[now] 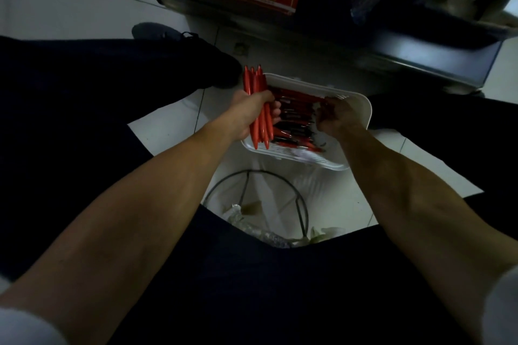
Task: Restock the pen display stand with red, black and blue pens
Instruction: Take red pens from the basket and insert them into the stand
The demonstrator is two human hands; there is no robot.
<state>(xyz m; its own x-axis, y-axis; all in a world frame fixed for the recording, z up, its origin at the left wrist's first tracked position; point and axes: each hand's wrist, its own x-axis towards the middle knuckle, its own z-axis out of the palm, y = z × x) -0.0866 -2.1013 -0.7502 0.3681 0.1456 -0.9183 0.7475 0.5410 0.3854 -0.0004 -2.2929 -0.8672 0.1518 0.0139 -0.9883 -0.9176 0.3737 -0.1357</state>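
The left hand (250, 112) grips a bundle of red pens (255, 84) over the left edge of a white tray (363, 110) on the floor. The right hand (336, 116) reaches among the loose red and black pens (295, 119) inside; I cannot tell whether it holds any.

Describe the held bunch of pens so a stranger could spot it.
Find the white tray on the floor between the person's knees. At its left edge the left hand grips a bundle of pens. Unlike the loose red and black pens lying in the tray, these are all red.
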